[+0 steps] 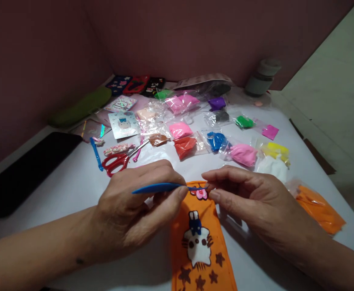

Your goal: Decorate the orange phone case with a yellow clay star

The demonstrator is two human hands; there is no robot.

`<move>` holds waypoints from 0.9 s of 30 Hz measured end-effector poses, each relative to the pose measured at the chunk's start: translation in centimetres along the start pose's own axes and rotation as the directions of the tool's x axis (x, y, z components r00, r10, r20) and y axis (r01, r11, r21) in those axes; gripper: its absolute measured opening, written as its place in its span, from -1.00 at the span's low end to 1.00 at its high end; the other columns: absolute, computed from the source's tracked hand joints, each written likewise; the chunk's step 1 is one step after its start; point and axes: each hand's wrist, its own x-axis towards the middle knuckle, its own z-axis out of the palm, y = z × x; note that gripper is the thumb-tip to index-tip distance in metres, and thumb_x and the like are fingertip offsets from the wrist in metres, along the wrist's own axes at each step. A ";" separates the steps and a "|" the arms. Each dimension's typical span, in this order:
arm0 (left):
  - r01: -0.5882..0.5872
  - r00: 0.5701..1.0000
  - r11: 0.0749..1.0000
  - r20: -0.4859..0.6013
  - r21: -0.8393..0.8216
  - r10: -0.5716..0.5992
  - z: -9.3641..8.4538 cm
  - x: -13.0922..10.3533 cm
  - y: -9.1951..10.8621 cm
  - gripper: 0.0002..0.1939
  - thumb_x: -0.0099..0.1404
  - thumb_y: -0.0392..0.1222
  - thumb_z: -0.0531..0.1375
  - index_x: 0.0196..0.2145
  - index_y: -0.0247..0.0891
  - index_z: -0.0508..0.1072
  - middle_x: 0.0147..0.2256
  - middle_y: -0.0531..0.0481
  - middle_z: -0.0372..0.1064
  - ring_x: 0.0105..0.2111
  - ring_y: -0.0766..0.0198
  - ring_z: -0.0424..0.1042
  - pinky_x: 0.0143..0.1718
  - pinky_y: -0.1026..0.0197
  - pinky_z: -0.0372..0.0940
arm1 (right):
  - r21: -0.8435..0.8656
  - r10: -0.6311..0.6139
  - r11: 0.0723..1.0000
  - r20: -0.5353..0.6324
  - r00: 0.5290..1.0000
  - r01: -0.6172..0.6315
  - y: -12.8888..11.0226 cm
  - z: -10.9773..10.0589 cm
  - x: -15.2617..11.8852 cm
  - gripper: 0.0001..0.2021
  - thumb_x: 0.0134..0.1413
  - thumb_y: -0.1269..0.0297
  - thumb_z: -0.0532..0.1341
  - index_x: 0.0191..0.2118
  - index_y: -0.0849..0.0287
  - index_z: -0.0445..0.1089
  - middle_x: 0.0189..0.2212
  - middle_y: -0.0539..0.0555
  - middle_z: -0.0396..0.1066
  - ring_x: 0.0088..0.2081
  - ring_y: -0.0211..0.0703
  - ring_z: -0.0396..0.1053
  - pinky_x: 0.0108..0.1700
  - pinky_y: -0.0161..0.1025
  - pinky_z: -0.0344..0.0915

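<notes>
My left hand (146, 202) pinches a slim blue plastic modelling tool (155, 188) between thumb and fingers. The tool's thin end reaches right, over the top of a long orange panel (225, 266). On the panel are a white cat face (198, 248) with a blue bow, brown stars (200, 282) and a small pink shape (201, 194) with a dark outline. My right hand (243, 194) is beside the tool's tip, thumb and index finger apart around it. Whether a fingertip touches the tip, I cannot tell.
Red-handled scissors (116, 161) and another blue tool (96, 153) lie on the left, near a black phone-like slab (31, 173). Several clay bags, including orange (319, 208) and blue (217, 141), spread across the white table. A lidded jar (260, 79) stands at the back right.
</notes>
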 end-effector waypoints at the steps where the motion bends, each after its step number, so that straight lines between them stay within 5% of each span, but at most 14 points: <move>1: 0.000 1.000 1.000 0.006 -0.003 0.000 0.0 0.0 0.1 -0.83 0.34 -0.38 0.06 -0.34 -0.28 0.42 -0.48 0.01 0.41 -0.52 0.32 0.39 -0.51 0.27 0.26 | 0.011 0.003 1.000 0.003 1.000 -0.003 -0.1 0.0 0.0 -0.84 0.00 0.22 0.36 -0.24 0.07 0.56 -0.34 0.03 0.56 -0.35 -0.15 0.46 -0.32 -0.23 0.38; 11: -0.041 0.998 0.999 0.054 0.002 0.040 0.3 0.1 0.2 -0.86 0.34 -0.39 0.07 -0.33 -0.28 0.41 -0.48 0.00 0.42 -0.52 0.31 0.40 -0.50 0.26 0.27 | 0.102 0.051 0.993 0.089 0.995 -0.060 -0.4 0.1 -0.2 -0.94 0.02 0.30 0.34 -0.44 0.09 0.54 -0.48 -0.04 0.52 -0.41 -0.27 0.43 -0.38 -0.37 0.35; 17: -0.047 0.997 0.999 -0.064 -0.005 0.047 0.0 -0.7 -0.3 -0.85 0.32 -0.39 0.08 -0.32 -0.20 0.39 -0.49 0.10 0.36 -0.54 0.37 0.36 -0.56 0.29 0.20 | 0.246 0.122 0.959 0.092 0.988 -0.141 0.0 -0.2 0.0 -0.89 -0.04 0.24 0.42 -0.45 0.14 0.54 -0.47 -0.01 0.51 -0.42 -0.30 0.39 -0.36 -0.40 0.30; 23: -0.005 0.981 0.984 -0.192 0.180 0.040 -0.3 -0.3 -0.5 -0.85 0.32 -0.39 0.11 -0.38 -0.19 0.34 -0.50 0.16 0.35 -0.55 0.39 0.32 -0.55 0.32 0.19 | 0.474 0.239 0.837 0.131 0.962 -0.272 0.1 -0.3 0.3 -0.83 -0.17 0.30 0.50 -0.44 0.21 0.55 -0.56 -0.03 0.44 -0.56 -0.46 0.28 -0.51 -0.55 0.20; 27: -0.085 0.977 0.909 -0.145 0.408 0.157 -1.0 0.3 -1.4 -0.85 0.34 -0.37 0.12 -0.41 -0.27 0.37 -0.56 0.14 0.29 -0.61 0.42 0.23 -0.56 0.33 0.15 | 0.508 0.263 0.810 0.130 0.956 -0.292 0.0 -0.3 0.4 -0.80 -0.22 0.29 0.52 -0.44 0.24 0.56 -0.57 -0.01 0.42 -0.60 -0.49 0.25 -0.56 -0.58 0.17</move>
